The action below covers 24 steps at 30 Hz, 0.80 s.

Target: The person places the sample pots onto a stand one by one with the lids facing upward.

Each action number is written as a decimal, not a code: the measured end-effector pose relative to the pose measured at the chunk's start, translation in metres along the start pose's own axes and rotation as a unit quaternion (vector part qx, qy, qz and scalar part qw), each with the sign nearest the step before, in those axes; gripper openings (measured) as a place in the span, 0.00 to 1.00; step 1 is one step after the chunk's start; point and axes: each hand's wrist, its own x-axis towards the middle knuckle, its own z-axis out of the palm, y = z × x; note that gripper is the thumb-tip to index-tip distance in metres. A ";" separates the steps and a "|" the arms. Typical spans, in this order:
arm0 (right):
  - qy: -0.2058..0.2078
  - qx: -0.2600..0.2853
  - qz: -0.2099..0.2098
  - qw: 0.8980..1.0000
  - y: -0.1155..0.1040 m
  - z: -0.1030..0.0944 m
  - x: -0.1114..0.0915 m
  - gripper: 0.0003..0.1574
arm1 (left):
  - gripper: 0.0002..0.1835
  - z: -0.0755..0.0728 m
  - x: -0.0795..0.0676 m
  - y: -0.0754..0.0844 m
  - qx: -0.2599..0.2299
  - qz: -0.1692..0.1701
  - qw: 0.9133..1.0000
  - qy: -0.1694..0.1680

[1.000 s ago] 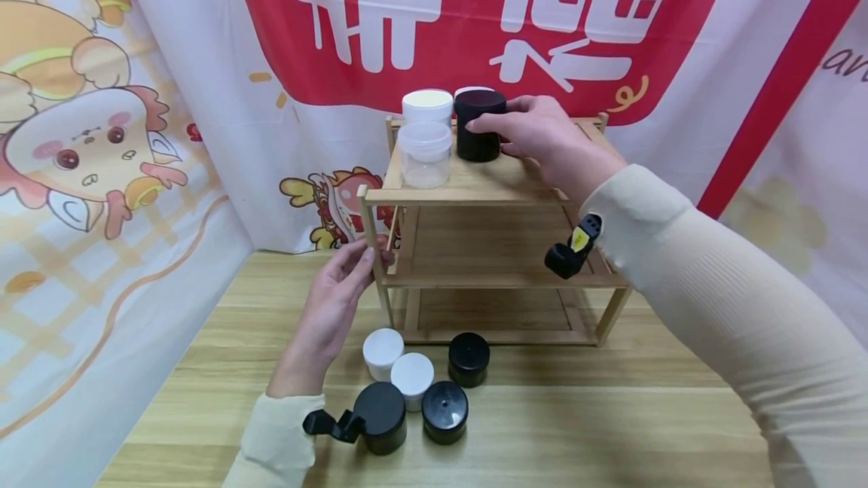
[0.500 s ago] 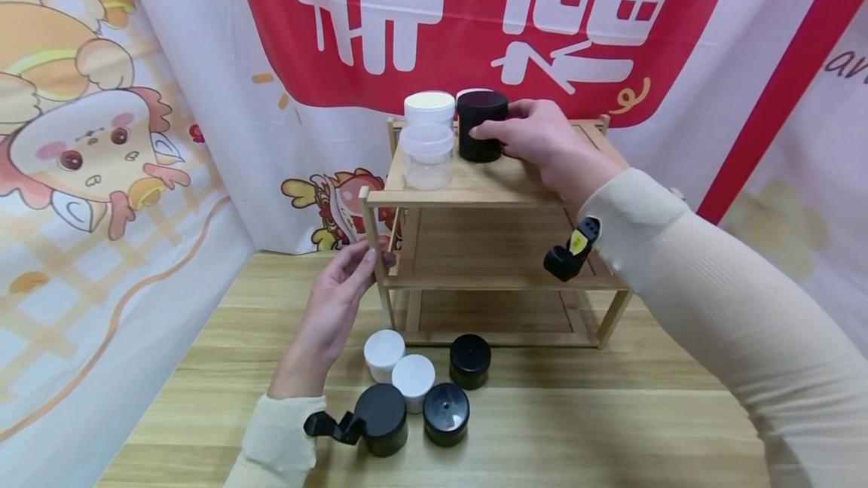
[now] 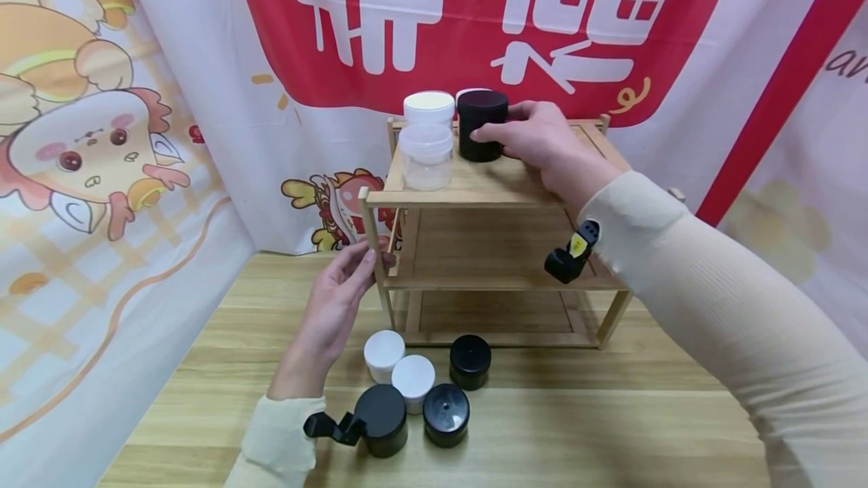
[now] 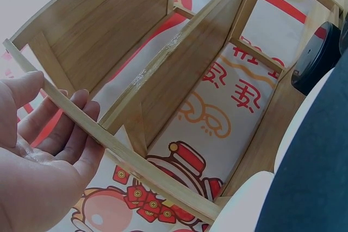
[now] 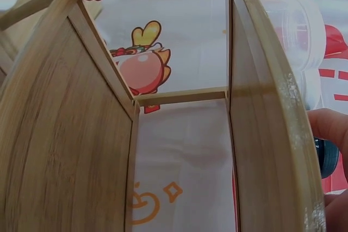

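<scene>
On the top shelf of a bamboo rack (image 3: pixel 468 277), my right hand (image 3: pixel 542 138) grips a tall black lidded jar (image 3: pixel 480 138) between thumb and fingers. The jar stands upright at the shelf surface, partly hiding a white jar (image 3: pixel 469 91) behind it. To its left are a clear jar (image 3: pixel 426 160) and, behind that, another white-lidded jar (image 3: pixel 429 105). My left hand (image 3: pixel 342 288) holds the rack's front left post; in the left wrist view the fingers (image 4: pixel 76 129) wrap behind the post (image 4: pixel 122 153). The right wrist view shows only part of the black jar (image 5: pixel 328 157).
Before the rack, two white jars (image 3: pixel 384 352) and several black jars (image 3: pixel 469 360) stand on the wooden table (image 3: pixel 610 428). One larger black jar (image 3: pixel 381 413) sits right by the left wrist's camera mount. A printed cloth (image 3: pixel 325 81) hangs close behind the rack.
</scene>
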 end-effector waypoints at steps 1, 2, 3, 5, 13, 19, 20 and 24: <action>0.002 0.001 0.000 1.000 0.000 0.000 0.000 0.52 | 0.17 0.000 0.000 0.000 -0.001 0.001 1.000 0.000; 0.005 0.002 0.000 1.000 0.001 0.000 -0.001 0.51 | 0.17 0.000 0.000 0.000 -0.001 0.001 1.000 -0.001; 0.008 0.001 0.000 1.000 0.001 -0.001 -0.001 0.51 | 0.17 0.000 0.000 0.000 -0.001 0.001 1.000 -0.001; 0.012 0.006 -0.004 1.000 0.003 -0.002 -0.003 0.50 | 0.17 0.000 0.000 0.000 -0.001 0.000 1.000 0.000; -0.013 0.082 -0.020 0.996 0.008 -0.015 -0.019 0.49 | 0.22 0.001 0.000 0.000 -0.002 0.005 1.000 0.002; -0.035 0.225 -0.040 0.973 0.017 -0.032 -0.032 0.44 | 0.16 0.001 0.000 -0.001 -0.001 0.003 1.000 0.002; -0.037 0.243 -0.046 0.968 0.020 -0.035 -0.034 0.43 | 0.16 0.001 0.000 -0.001 -0.001 0.003 1.000 0.001; -0.052 0.295 -0.057 0.952 0.030 -0.045 -0.045 0.40 | 0.17 0.001 0.000 -0.001 0.000 0.001 1.000 0.001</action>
